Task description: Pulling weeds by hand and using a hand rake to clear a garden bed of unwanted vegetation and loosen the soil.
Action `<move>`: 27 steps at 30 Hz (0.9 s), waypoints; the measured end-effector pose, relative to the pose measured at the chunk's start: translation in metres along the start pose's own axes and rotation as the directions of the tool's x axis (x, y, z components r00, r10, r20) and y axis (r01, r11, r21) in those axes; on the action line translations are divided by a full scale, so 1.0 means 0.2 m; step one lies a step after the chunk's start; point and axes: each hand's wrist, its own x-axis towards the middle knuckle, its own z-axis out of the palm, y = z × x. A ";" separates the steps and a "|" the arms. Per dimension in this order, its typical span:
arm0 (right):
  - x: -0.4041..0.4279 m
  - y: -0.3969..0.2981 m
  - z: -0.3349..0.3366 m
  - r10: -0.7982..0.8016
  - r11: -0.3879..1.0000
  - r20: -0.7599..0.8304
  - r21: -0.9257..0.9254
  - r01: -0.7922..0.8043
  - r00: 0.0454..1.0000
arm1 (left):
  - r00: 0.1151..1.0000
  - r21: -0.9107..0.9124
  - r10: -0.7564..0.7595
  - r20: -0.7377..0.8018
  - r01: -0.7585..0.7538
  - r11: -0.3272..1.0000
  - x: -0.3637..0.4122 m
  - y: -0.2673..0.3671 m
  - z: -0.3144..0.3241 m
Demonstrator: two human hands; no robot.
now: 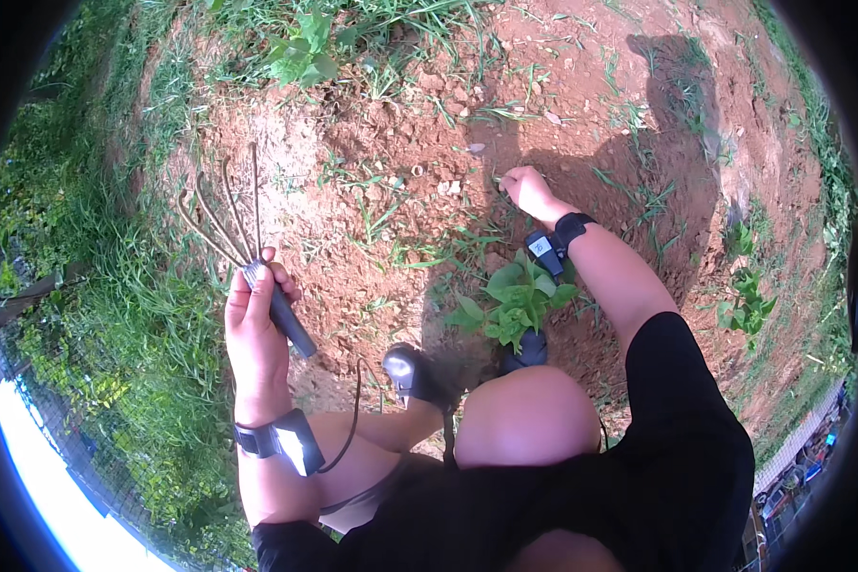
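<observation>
My left hand (257, 300) grips a hand cultivator (289, 318) where its dark handle meets the metal neck. Several thin, curved tines (232, 207) fan upward from it, above the ground. Over shaded reddish soil (429, 236), my right hand (531, 193) is closed, its fingertips pinched together. A small pale green sliver, apparently a bit of grass, shows at those fingertips; most of it is hidden by the fingers. A leafy green plant (518, 297) grows below my right wrist, close to my knee.
Grass tufts and clods are scattered over the soil. Another leafy plant (304, 53) stands at the top, and one (747, 300) at the right. Dense greenery (100, 286) borders the left. My shoe (407, 368) and a black cable (354, 418) are near my legs.
</observation>
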 end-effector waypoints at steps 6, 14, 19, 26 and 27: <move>-0.04 -0.24 -0.37 -0.293 0.951 -0.267 -0.177 0.252 0.918 | 0.999 0.059 0.027 -0.017 -0.026 0.998 -0.02 -0.01 -0.05; -0.34 -0.42 -0.39 -0.272 0.903 0.260 -0.264 0.339 0.927 | 0.933 -0.032 -0.246 0.262 0.263 0.964 0.10 -0.26 0.20; -0.45 -0.75 -0.14 -0.359 0.838 0.525 0.545 0.019 0.772 | 0.860 -0.161 -0.259 0.440 0.360 0.919 0.19 -0.44 0.59; -0.38 -0.64 -0.28 -0.042 0.982 0.451 -0.145 0.120 0.892 | 0.861 0.370 -0.293 0.415 0.135 0.919 0.16 -0.11 0.28; -0.39 -0.59 -0.29 -0.100 0.751 0.475 -0.541 0.379 0.874 | 0.889 0.385 -0.249 0.385 0.090 0.918 0.14 -0.03 0.18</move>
